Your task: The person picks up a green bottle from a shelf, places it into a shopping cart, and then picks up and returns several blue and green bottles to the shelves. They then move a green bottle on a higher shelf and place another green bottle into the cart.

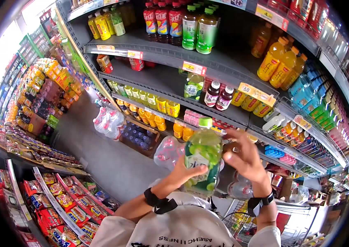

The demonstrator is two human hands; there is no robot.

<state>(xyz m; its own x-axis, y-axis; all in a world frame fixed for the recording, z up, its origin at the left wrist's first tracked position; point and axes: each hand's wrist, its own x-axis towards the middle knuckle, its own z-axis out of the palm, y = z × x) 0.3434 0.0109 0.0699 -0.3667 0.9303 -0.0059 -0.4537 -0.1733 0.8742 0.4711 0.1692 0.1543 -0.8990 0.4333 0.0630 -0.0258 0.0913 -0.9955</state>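
A large green-labelled bottle (203,156) with a light green cap stands nearly upright in front of my chest. My left hand (186,171) is wrapped round its lower half, the thumb lying across the label. Beside the bottle's upper right side is my right hand (242,154), its fingers spread and curved, with nothing held in them. Beyond the bottle, a similar green-labelled bottle (193,86) stands on a middle shelf, left of two dark bottles with white caps (212,94).
Drink shelves (158,47) curve across the front and right. Shrink-wrapped bottle packs (108,122) stand on the grey floor (79,136). Red snack packets (51,216) fill a rack at lower left. A wire cart (240,218) is at lower right, near my body.
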